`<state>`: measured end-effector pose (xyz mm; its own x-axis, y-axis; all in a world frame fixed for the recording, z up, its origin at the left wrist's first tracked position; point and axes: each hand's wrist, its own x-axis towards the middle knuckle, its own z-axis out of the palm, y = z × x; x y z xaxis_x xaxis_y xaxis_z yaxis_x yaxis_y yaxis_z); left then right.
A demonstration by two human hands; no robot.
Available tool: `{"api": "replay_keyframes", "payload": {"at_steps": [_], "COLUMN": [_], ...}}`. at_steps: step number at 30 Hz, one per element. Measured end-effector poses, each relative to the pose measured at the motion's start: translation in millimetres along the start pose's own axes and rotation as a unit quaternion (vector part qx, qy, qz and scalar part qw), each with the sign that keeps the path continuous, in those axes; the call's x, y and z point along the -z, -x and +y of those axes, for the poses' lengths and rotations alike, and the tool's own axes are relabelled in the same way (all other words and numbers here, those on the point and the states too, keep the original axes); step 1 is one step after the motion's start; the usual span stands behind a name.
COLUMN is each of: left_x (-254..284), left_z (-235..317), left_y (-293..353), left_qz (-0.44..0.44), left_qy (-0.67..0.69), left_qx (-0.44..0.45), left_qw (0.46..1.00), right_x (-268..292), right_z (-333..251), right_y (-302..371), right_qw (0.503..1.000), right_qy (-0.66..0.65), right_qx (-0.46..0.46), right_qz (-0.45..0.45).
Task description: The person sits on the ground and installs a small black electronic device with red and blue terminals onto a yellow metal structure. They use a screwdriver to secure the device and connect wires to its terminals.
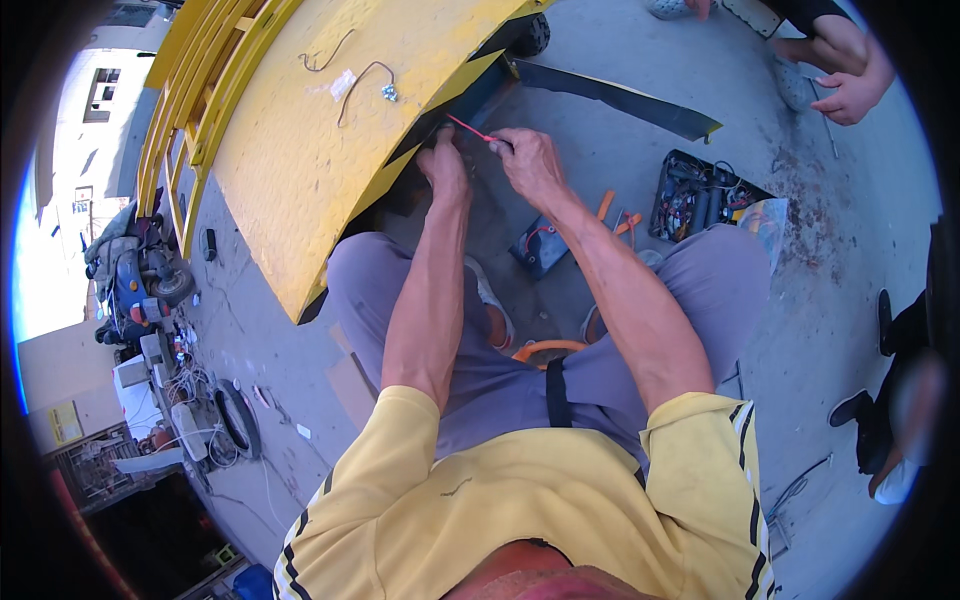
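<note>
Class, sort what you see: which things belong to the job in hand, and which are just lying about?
Seem to belong to the job:
thin red piece, held in the right hand
yellow platform, left hand at its edge
perhaps the black box of cables and parts

Probably just lying about:
tyre at left
blue scooter

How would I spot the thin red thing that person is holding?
Find the big yellow platform, upper left. Beside its striped edge, the person's right hand holds the thin red thing, which slants toward the left hand. It looks straight and bright red, unlike the curved dark wires on the platform.
</note>
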<state>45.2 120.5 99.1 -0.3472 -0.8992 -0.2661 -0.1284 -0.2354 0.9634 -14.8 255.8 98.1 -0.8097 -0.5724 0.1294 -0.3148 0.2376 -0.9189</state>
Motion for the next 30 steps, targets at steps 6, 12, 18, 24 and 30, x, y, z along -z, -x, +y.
{"api": "replay_keyframes", "payload": {"at_steps": [6,12,18,24,30], "left_x": [9.6,6.1,5.1,7.7,12.4], "left_z": [0.9,5.2,6.3,9.9,17.0], "left_y": [3.8,7.8,5.0,11.4,14.7], "left_qz": [-0.099,-0.194,-0.214,-0.222,-0.229], "left_qy": [0.047,0.113,0.085,0.112,0.096], "left_qx": [0.057,0.062,0.005,0.033,0.031], "left_qw": [0.992,0.973,0.973,0.968,0.968], "right_x": [-10.6,-9.6,-0.8,-3.9,-2.5], "right_z": [-4.9,-0.2,2.6,8.0,-4.2], "right_y": [5.8,7.1,-1.4,-4.1,-1.9], "right_qw": [0.993,0.992,0.904,0.856,0.911], "right_qy": [0.040,0.039,-0.368,-0.463,-0.376], "right_qx": [0.065,0.071,-0.215,-0.227,-0.165], "right_qz": [0.095,0.098,-0.038,-0.031,-0.016]}}
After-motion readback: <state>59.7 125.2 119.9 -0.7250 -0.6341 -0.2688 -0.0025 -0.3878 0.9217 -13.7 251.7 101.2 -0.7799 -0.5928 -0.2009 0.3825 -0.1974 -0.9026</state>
